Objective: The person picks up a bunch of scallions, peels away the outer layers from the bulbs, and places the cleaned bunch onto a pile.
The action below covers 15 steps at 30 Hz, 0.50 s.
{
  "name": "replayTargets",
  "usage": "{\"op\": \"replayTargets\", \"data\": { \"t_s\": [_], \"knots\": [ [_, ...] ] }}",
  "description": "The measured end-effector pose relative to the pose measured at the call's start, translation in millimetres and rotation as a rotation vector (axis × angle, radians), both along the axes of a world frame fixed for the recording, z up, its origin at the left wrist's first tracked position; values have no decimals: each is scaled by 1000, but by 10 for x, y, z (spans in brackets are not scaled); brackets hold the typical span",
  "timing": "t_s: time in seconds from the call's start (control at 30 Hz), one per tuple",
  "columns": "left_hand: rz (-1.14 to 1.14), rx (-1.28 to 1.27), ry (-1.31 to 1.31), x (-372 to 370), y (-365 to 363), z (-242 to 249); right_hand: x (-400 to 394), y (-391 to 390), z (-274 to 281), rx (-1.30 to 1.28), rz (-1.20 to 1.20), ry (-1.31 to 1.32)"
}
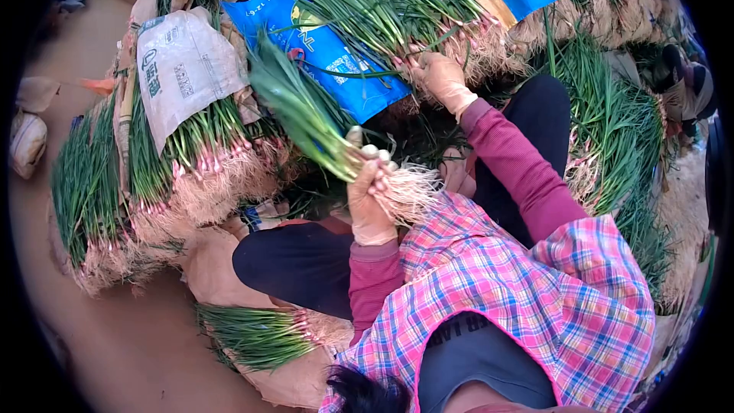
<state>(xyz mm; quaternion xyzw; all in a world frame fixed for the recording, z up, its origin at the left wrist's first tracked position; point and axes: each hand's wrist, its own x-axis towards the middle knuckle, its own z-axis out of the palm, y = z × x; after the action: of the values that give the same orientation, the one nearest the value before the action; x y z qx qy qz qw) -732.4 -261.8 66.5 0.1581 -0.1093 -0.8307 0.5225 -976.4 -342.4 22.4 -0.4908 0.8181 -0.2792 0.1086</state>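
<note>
My left hand, in a thin pale glove, is wrapped round a bunch of spring onions. Their green leaves point up and left, and pale stringy roots spill out beside my wrist. Farther forward, my right hand, gloved too, has its fingers closed at the pinkish bulb ends of a large spring onion pile. A long leaf runs left from near those fingertips. Under the pile's left side lies a blue printed bag.
Spring onion bundles line the left, partly covered by a white printed sack. A small bundle lies on brown sacking by my left knee. More spring onions are heaped at my right. My bent knees frame the working spot.
</note>
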Motion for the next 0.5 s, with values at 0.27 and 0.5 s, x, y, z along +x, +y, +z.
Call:
{"op": "replayTargets", "data": {
  "t_s": [0.27, 0.5],
  "knots": [
    [-153, 144, -203, -54, -95, -250, 683, 1019, 339, -233, 626, -571],
    [-157, 157, -170, -77, -37, -127, 789, 388, 142, 89, 588, -1401]
  ]
}}
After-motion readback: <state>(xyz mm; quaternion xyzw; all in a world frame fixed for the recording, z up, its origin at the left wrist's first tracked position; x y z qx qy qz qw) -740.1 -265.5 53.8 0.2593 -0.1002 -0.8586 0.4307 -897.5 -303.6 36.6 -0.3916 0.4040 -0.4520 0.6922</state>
